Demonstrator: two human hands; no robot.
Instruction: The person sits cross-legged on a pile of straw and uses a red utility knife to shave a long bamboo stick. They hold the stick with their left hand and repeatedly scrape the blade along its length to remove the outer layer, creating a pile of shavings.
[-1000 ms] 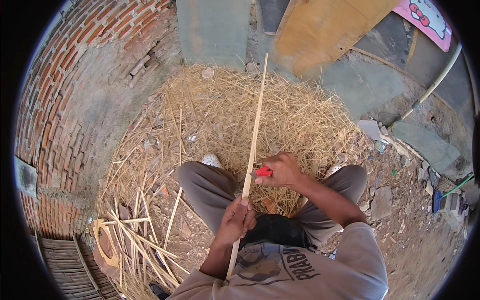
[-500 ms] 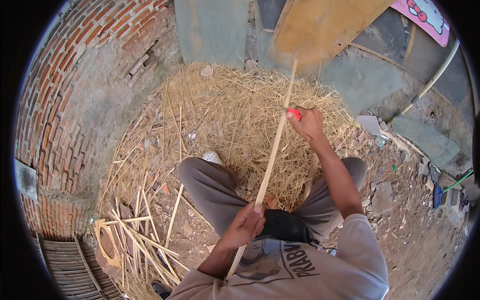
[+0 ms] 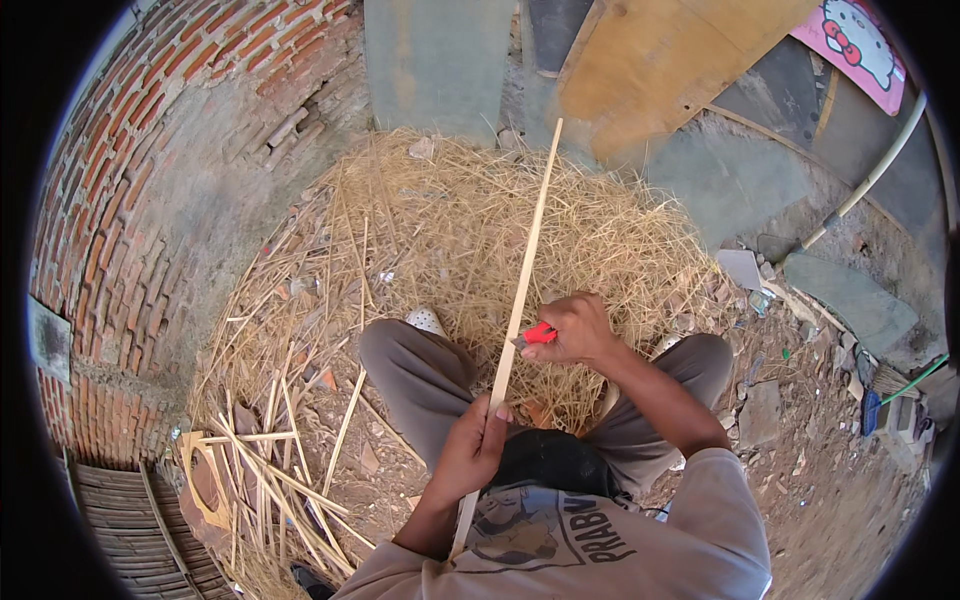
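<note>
A long pale strip, seemingly bamboo (image 3: 530, 255), slants up and away from my lap, its lower end against my shirt. My left hand (image 3: 475, 450) is closed round its lower part, thumb on top. In my right hand (image 3: 577, 330) is a knife with a red handle (image 3: 541, 334), the fingers wrapped round it. Its short dark blade sits at the strip's right edge, a little beyond my left hand. Between and ahead of my bent knees lies a wide heap of thin shavings (image 3: 450, 220).
Several cut strips (image 3: 290, 480) lie in a pile at my left, by a board with a cut-out (image 3: 205, 480). A brick wall (image 3: 130, 230) rises on the left. Panels (image 3: 660, 70) lean at the back. Rubble (image 3: 760, 410) covers the ground at right, near a blue brush (image 3: 871, 410).
My right hand with the knife has come down along the strip, from near its far end toward my left hand. The strip's far end has swung slightly left.
</note>
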